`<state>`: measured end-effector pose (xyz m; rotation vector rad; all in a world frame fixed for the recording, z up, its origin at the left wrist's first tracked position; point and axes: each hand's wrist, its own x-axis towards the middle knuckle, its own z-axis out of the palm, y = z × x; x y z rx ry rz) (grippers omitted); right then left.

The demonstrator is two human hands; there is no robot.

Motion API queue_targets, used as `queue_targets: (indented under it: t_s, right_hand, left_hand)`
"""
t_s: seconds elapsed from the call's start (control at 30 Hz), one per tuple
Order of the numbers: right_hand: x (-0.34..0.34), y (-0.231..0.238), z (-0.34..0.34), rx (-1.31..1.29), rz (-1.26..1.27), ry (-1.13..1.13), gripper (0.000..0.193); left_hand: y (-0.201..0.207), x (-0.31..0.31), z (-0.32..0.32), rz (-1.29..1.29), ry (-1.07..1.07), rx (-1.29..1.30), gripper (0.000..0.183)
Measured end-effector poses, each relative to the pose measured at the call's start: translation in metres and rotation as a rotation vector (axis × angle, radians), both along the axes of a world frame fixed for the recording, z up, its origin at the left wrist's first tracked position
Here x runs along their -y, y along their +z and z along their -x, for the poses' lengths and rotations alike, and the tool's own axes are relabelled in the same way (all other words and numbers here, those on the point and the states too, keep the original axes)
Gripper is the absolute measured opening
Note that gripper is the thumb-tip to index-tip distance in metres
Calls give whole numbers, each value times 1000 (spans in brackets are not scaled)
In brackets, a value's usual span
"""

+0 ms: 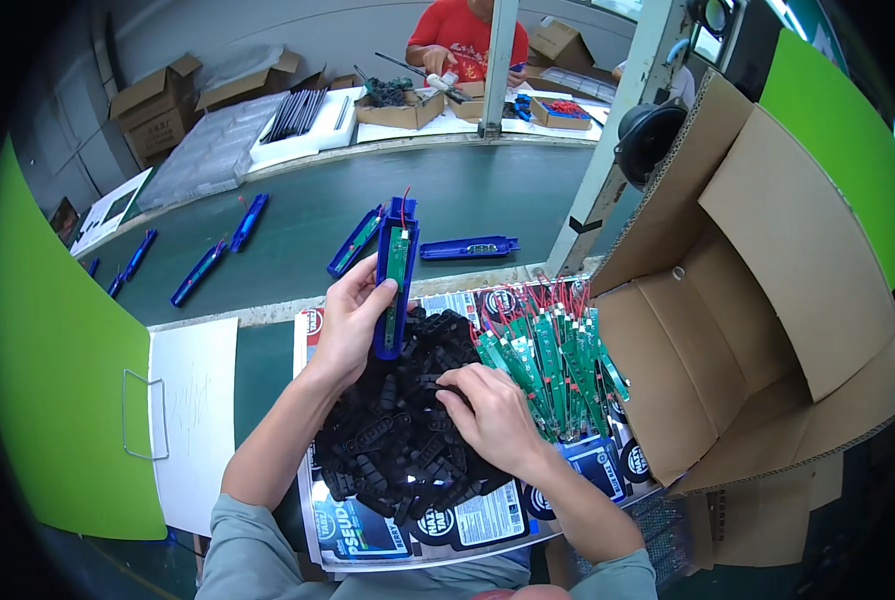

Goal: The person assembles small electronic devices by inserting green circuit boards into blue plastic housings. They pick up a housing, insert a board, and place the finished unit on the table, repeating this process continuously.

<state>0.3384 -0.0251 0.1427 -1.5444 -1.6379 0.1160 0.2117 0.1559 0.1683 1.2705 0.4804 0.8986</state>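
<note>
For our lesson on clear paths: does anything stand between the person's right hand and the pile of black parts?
Nothing visible does. The right hand is over the black parts, its fingers at the pile; actual contact is unclear.

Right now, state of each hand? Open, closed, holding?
Left hand: closed, holding a blue case with a green board in it.
Right hand: fingers bent at the black parts; cannot tell if it grips one.
</note>
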Motion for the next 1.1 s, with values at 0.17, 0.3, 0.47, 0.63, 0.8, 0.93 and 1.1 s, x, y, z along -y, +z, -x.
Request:
queue_targets:
  t_s: [0.17, 0.3, 0.47, 0.63, 0.8, 0.93, 1.1]
  right_hand:
    - [2, -10, 10, -54, -74, 24, 13]
    - [4, -13, 9, -118, -12, 22, 14]
    - [-1, -15, 10, -138, -14, 34, 12]
    - [-4, -19, 6, -138, -56, 59, 12]
    - [3, -22, 1, -138, 29, 66, 17]
    - [4, -33, 1, -204, 27, 83, 20]
    - [3, -32, 1, -209, 17, 99, 20]
  left_hand:
    - [1, -41, -46, -99, -8, -195, 41]
    - [5, -64, -116, -156, 8, -385, 35]
    - [-23, -88, -216, -251, 90, -544, 38]
    - [-44, -96, -292, -231, 130, -698, 34]
    - [-68, -99, -347, -321, 122, -777, 37]
    - [-85, -105, -365, -356, 115, -851, 34]
    - [-91, -115, -361, -536, 98, -940, 28]
